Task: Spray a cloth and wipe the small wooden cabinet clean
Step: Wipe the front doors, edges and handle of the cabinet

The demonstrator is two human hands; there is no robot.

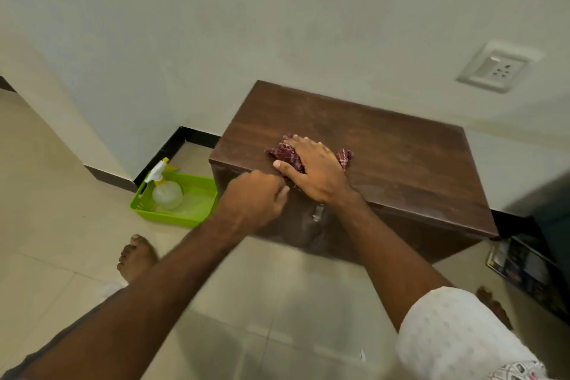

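At nine o'clock on the tiled floor (49, 163) sits one green tray (182, 216), tucked into the corner beside the cabinet, and in it stands one spray bottle (166, 191), upright, white trigger head with yellow trim, clear body. Just below the tray, at about eight o'clock, one bare foot (135, 256) is planted on the tiles.

Moving to centre: the left hand (253, 200) comes in at the cabinet's front-left edge, fingers curled into a loose fist, knuckles up. It sits right at the near corner of the cloth, but motion blur hides whether it pinches the fabric or only touches it, so I can't tell.

Right beside it, the right hand (311, 166) lies flat and spread, palm down, pressing one maroon checked cloth (287, 154) onto the top of the cabinet (401, 157). Cloth corners poke out on both sides of the hand. That's one small dark wooden cabinet, set against the wall (277, 24), with one metal latch (317, 213) on its front face just below the right wrist.

At two o'clock, one white socket plate (493, 67) on the wall. At four o'clock, a white patterned sleeve (447, 333), a second foot (490, 299) peeking past it, and printed papers (521, 265) leaning by the cabinet's right side.
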